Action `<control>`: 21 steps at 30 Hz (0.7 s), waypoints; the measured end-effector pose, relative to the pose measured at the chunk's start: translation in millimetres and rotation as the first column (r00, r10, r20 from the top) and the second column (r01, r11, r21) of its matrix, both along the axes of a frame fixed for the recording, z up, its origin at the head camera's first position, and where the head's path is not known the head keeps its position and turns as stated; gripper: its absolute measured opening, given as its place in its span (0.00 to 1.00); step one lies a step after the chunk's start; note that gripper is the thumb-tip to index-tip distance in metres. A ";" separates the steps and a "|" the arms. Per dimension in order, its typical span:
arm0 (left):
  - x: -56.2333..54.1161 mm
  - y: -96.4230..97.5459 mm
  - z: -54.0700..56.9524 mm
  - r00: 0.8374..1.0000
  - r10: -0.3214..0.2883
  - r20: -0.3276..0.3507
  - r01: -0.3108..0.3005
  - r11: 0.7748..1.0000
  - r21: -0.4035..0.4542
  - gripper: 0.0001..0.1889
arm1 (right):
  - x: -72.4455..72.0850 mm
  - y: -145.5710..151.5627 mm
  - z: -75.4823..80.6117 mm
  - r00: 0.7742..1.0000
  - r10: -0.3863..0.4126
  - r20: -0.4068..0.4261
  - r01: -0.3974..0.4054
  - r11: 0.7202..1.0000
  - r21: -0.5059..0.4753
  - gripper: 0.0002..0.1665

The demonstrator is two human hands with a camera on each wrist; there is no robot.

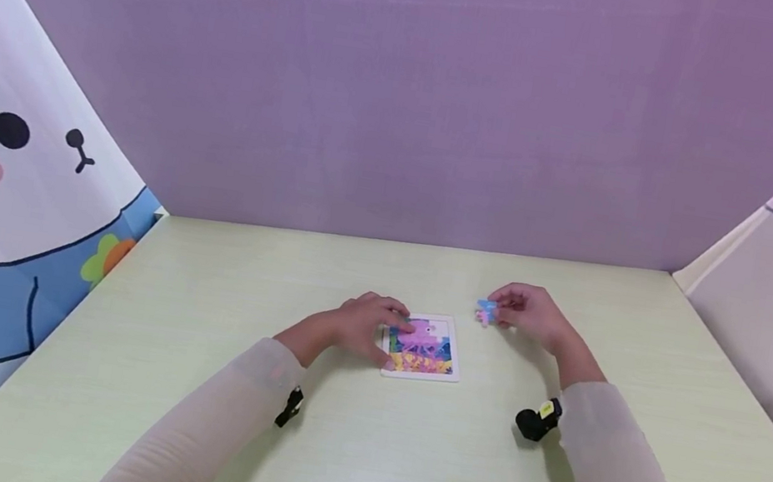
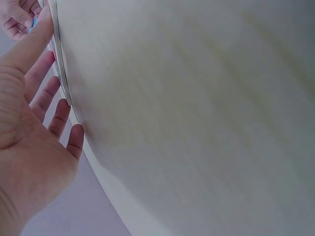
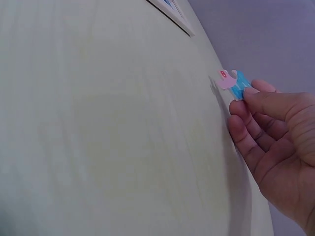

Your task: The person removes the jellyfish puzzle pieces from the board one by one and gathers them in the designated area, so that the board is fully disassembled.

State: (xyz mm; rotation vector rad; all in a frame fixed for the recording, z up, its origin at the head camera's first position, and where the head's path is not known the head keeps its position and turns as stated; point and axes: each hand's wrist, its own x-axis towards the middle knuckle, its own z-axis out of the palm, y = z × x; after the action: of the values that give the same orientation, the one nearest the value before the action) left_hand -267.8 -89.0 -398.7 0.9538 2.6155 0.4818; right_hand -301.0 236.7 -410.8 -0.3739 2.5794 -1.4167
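A white-framed jigsaw puzzle [image 1: 441, 378] with a pink octopus-like picture lies flat on the table. Across its left side rests my left hand [image 1: 370, 325], fingers spread and fairly straight, the thumb near the front left corner. A white patch shows in the picture's upper right part. To the right of the frame, my right hand [image 1: 531, 313] pinches a blue and pink jigsaw piece [image 1: 485, 311] between thumb and fingers. In the right wrist view the puzzle piece [image 3: 229, 82] sticks out past the thumb tip, with a small red mark on its pink part.
Both hands work over a pale wood-grain table [image 1: 201, 262]. A purple cloth wall [image 1: 437, 114] stands along its back edge, with printed cloth panels [image 1: 4, 214] at the sides. A black wrist device [image 1: 537, 422] sits by the right sleeve.
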 end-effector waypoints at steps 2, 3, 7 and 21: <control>0.4 -0.1 1.2 1.000 0.000 0.001 0.000 1.000 0.003 0.33 | -1.4 0.8 -0.1 1.000 -0.011 0.003 0.011 1.000 0.004 0.12; 0.5 -0.2 1.3 1.000 -0.002 0.001 0.002 1.000 0.002 0.33 | -2.0 1.3 -0.3 1.000 -0.017 0.007 0.017 1.000 0.007 0.12; 0.5 -0.3 0.7 1.000 -0.005 -0.002 0.005 1.000 -0.004 0.34 | -4.2 2.7 -2.0 0.998 -0.050 0.023 0.049 0.998 0.024 0.13; 1.1 -1.0 -1.5 1.000 0.003 -0.001 -0.003 1.000 0.002 0.34 | -5.3 4.5 -6.1 0.993 -0.107 -0.043 0.113 0.983 0.148 0.15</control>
State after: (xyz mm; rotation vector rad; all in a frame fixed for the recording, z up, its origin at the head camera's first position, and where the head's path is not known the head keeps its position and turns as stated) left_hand -266.7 -90.0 -400.3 0.9514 2.6180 0.4849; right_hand -306.2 241.3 -416.9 -0.2396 2.7523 -1.2481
